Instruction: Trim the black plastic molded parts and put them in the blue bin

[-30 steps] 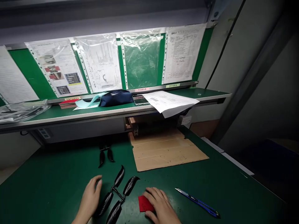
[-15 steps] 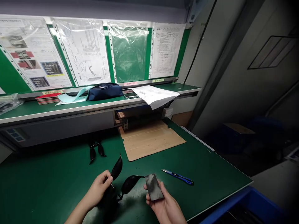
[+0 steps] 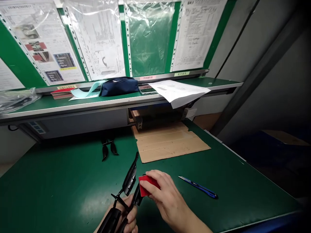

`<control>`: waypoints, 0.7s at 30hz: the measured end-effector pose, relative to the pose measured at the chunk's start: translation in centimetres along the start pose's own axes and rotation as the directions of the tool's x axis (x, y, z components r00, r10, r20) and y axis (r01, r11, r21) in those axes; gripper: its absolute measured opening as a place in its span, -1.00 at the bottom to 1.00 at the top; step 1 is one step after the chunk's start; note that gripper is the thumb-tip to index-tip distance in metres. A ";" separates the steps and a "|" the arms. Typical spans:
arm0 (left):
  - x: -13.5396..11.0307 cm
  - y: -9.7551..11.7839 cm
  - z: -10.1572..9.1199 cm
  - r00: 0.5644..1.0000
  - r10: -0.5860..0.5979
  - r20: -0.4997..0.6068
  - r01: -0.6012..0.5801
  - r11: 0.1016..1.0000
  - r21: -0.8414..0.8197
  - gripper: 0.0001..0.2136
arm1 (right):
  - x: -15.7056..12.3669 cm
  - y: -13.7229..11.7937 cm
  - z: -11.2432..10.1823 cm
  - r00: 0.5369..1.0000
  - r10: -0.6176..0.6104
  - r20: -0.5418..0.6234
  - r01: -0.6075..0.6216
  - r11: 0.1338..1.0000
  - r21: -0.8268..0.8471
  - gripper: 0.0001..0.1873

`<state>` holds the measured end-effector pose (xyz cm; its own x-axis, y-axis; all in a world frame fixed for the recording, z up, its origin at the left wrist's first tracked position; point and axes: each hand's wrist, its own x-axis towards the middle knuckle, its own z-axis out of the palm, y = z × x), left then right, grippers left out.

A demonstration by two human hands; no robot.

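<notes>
- The green workbench (image 3: 60,187) carries a second pair of goggles (image 3: 108,149), lying well apart from both hands.
- The left hand (image 3: 127,218) is clenched around the black goggles (image 3: 130,177), lifted off the bench. Their long axis tilts up and away from the person, with the top tip pointing toward the shelf.
- The right hand (image 3: 167,197) grasps a red pad (image 3: 147,186) between fingers and thumb, just beside the goggles; whether they touch is hard to tell.
- The grip looks low on the goggles, so a hard push from the pad could twist them free or scuff a lens.
- A blue utility knife (image 3: 198,187) lies nearby, its exposed blade a risk if a hand slips.
</notes>
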<state>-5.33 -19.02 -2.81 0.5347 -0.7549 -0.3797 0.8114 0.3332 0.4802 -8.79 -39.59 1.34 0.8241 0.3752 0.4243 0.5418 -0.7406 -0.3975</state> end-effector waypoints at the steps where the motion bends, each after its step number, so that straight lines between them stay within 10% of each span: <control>1: -0.1 -0.2 0.1 1.000 0.004 -0.029 -0.004 1.000 0.007 -0.67 | 0.4 0.2 0.0 0.997 -0.066 0.034 0.067 0.998 -0.022 -0.52; 21: 1.0 -0.2 3.2 0.958 0.068 -0.278 -0.072 0.997 -0.004 -0.72 | 3.4 4.6 -1.0 0.924 -0.329 0.194 0.289 0.934 0.208 -0.56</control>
<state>-5.67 -21.68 -0.73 0.6328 -0.5441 -0.5510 0.7721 0.3889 0.5026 -3.63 -42.30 1.76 0.6153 0.6984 0.3655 0.7790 -0.4677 -0.4177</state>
